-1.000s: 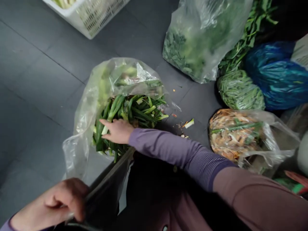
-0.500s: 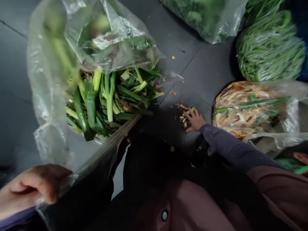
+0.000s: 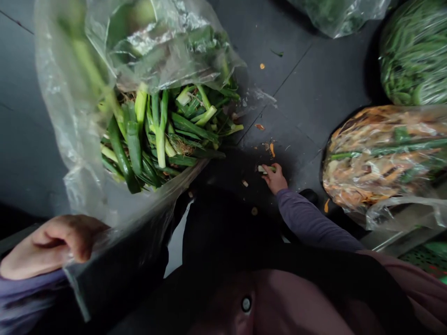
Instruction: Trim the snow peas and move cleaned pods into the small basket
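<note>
A large clear plastic bag (image 3: 84, 186) lies open at the left, with cut green leek or onion stalks (image 3: 160, 135) and some roots inside. At the lower left, my left hand (image 3: 66, 239) is closed on the near edge of this bag and holds it up. My right hand (image 3: 274, 178) is down at the dark floor, right of the bag's mouth, its fingers closed around a small bunch of pale and green scraps (image 3: 266, 170). Small orange and pale bits (image 3: 272, 149) lie beside it on the floor.
At the right sits a bag of orange-brown peelings (image 3: 380, 163). Behind it stands a bag of green vegetables (image 3: 415, 56), and another green-filled bag (image 3: 338, 16) is at the top. A green crate (image 3: 422, 258) shows at the lower right. The floor (image 3: 296, 88) is grey tile.
My right hand has gone from spread over the scraps to closed around them, slightly nearer my body. My left hand still holds the bag edge. The view has shifted a little.
</note>
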`<state>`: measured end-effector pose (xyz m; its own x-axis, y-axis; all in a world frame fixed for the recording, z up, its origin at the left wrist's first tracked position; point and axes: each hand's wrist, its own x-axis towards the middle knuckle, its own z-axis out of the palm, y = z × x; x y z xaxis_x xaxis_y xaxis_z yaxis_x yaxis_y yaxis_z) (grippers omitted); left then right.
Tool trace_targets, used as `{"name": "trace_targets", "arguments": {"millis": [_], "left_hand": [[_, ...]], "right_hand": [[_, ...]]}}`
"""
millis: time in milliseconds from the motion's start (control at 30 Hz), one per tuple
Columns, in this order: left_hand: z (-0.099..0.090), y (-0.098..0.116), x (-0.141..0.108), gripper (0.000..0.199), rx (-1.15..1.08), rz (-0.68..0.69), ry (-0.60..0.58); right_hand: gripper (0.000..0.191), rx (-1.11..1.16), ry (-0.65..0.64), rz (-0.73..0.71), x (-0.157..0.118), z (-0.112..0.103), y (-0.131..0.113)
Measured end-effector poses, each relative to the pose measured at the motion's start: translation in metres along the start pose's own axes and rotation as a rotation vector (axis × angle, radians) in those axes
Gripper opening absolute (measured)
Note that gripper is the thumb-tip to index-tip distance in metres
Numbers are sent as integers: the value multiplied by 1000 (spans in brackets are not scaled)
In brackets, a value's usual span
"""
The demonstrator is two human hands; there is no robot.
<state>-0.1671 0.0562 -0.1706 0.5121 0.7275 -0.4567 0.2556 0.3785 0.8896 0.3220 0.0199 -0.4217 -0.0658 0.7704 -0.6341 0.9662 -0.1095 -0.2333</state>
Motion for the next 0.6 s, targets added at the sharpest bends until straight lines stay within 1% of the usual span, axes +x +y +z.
{"name": "trace_targets", "arguments": {"millis": [67, 100, 133, 200, 267, 333, 400, 467, 533, 600], "left_hand": [[-1, 7, 12, 12, -71, 49, -179], [0, 12, 17, 12, -110, 69, -242], [1, 16, 22, 13, -142, 75, -261], [4, 22, 28, 13, -183, 51, -244], [7, 24, 28, 11, -191, 6, -196], [8, 22, 23, 9, -200, -6, -174], [8, 18, 17, 10, -213, 13, -171], [7, 14, 10, 15, -239, 31, -146], [6, 11, 5, 17, -279, 57, -95], [5, 10, 1, 16, -299, 79, -75]], "right_hand": [[38, 34, -27, -9, -2, -2, -5], [38, 53, -20, -18, -3, -3, -9], [38, 69, -13, -42, -4, -3, -15], [38, 76, -40, -152, -7, -1, -31], [37, 17, -128, -300, -9, 4, -50], [40, -91, -215, -403, -10, 9, -64], [43, -185, -283, -470, -7, 13, -67], [42, -217, -370, -537, -2, 12, -64], [39, -164, -429, -548, 3, 6, -61], [32, -4, -393, -454, 6, -8, -71]]}}
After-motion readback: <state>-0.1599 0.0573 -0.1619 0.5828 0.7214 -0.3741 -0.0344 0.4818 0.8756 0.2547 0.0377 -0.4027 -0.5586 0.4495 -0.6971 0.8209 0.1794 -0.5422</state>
